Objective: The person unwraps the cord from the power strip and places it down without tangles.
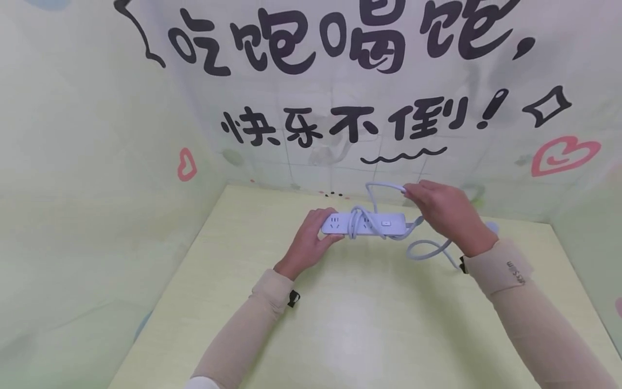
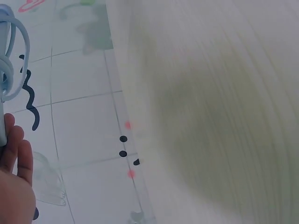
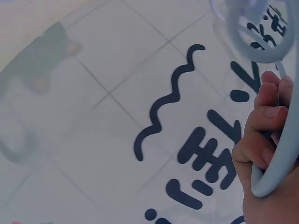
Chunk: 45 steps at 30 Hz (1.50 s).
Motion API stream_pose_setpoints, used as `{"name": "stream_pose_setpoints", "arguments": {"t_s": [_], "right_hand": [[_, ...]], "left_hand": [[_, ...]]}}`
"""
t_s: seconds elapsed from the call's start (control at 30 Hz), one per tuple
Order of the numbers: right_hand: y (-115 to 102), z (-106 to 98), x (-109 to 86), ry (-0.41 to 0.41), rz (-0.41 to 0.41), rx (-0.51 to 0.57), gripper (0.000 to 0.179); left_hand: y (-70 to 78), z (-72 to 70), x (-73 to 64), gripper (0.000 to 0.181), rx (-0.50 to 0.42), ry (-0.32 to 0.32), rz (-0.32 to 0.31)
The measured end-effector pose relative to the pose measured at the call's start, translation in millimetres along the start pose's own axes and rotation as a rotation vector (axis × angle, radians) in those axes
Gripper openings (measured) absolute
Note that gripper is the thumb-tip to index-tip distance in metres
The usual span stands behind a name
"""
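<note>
A white power strip [image 1: 394,218] is held up over the table, its sockets and switch facing the head camera. My left hand [image 1: 313,236] grips its left end, thumb below and fingers behind the top edge. White cord [image 1: 357,219] loops around the strip's middle. Off to the right, my right hand [image 1: 444,210] pinches the cord, with a stretch running from its fingertips back to the strip. A loose loop of cord [image 1: 421,256] hangs beneath that hand. In the right wrist view, curled fingers [image 3: 266,116] hold the cord [image 3: 282,161], which bends past the palm.
Below lies a pale wooden table [image 1: 340,324]. A printed wall sheet [image 1: 301,162] with large dark characters stands at its back, and pale side sheets [image 1: 97,216] flank it.
</note>
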State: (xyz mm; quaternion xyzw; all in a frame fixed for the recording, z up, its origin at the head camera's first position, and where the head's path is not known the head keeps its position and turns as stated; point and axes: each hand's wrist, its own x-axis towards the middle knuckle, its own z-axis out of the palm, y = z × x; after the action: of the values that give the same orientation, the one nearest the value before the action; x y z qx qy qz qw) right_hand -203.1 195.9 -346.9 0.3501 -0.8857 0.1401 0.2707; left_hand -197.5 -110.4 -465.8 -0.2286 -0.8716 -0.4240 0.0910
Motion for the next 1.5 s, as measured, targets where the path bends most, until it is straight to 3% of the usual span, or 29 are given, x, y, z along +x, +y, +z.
{"name": "stream_pose_setpoints", "arguments": {"t_s": [0.23, 0.4, 0.63, 0.77, 0.97, 1.17, 1.3, 1.5], "right_hand": [[19.0, 16.5, -29.0, -0.116, 0.163, 0.029, 0.016], [19.0, 28.6, -46.5, -0.198, 0.195, 0.032, 0.011], [-3.7, 39.3, -68.4, -0.301, 0.098, -0.007, 0.015], [-17.4, 43.4, -75.8, -0.308, 0.056, -0.022, 0.004], [-34.2, 37.7, -76.6, -0.268, 0.021, 0.022, 0.017], [-48.9, 26.2, -71.5, -0.205, -0.038, 0.084, 0.015], [-50.2, 12.8, -64.4, -0.117, -0.070, 0.084, 0.021], [-44.5, -10.7, -48.5, 0.025, -0.103, 0.044, 0.045]], "left_hand": [[-1.5, 0.3, -2.3, 0.053, -0.021, 0.012, 0.007], [-2.8, -0.1, -2.3, 0.050, -0.052, 0.053, -0.003], [-1.4, -1.6, -2.2, 0.047, -0.086, 0.090, -0.040], [-3.9, -0.8, -2.3, 0.048, -0.094, 0.103, -0.068], [-6.2, -0.8, -2.0, 0.049, -0.097, 0.114, -0.097], [-7.8, -0.8, -1.7, 0.048, -0.076, 0.104, -0.114], [-11.5, -0.9, -3.7, 0.047, -0.060, 0.101, -0.130], [-14.6, -3.4, -6.6, 0.048, -0.046, 0.100, -0.148]]}}
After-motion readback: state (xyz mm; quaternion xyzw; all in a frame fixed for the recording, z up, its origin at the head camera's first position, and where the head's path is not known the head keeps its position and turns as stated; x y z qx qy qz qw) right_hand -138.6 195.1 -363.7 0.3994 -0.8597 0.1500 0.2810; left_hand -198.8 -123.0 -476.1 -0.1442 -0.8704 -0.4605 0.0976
